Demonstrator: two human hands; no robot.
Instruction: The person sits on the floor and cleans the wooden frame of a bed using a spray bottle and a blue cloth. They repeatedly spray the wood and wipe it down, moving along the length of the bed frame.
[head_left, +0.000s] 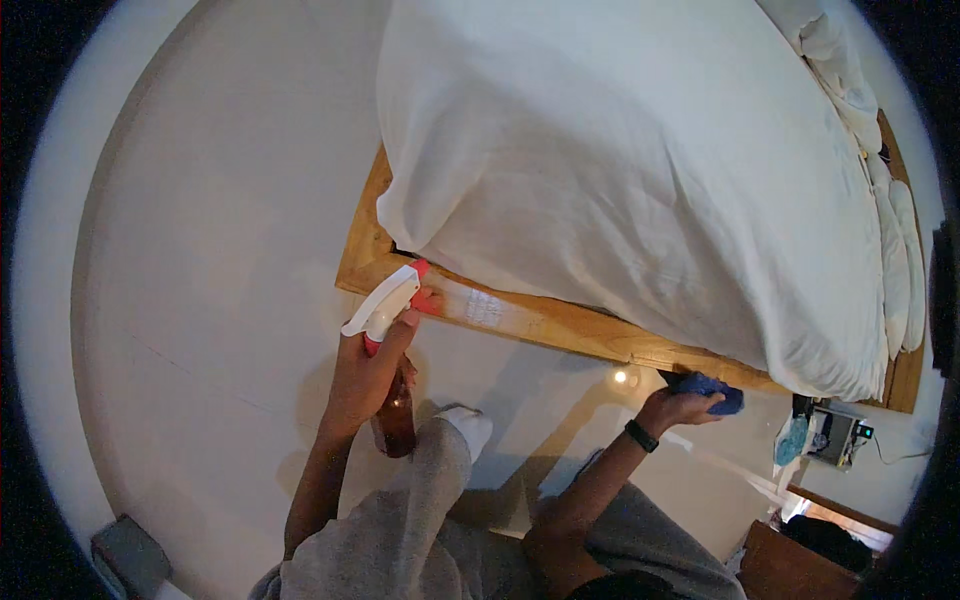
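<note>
My left hand (367, 379) is wrapped round the neck of a brown spray bottle (394, 424) with a white and red trigger head (390, 300). Its nozzle end points at the wooden bed frame (555, 322), where a pale, shiny patch (484, 307) shows on the rail. Farther right, my right hand (675, 409) holds a folded dark blue cloth (709, 391) beside the outer edge of the same rail. A black watch band circles my right wrist. Above the rail, a white sheet (585, 172) covers the mattress and hangs down to the wood.
Pale floor (210, 300) stretches to the left, with a grey box-like object (131, 559) at lower left. Pillows (904, 270) lie at the bed's right end. At right are a small grey unit with cables (832, 439) and a brown wooden piece of furniture (795, 562).
</note>
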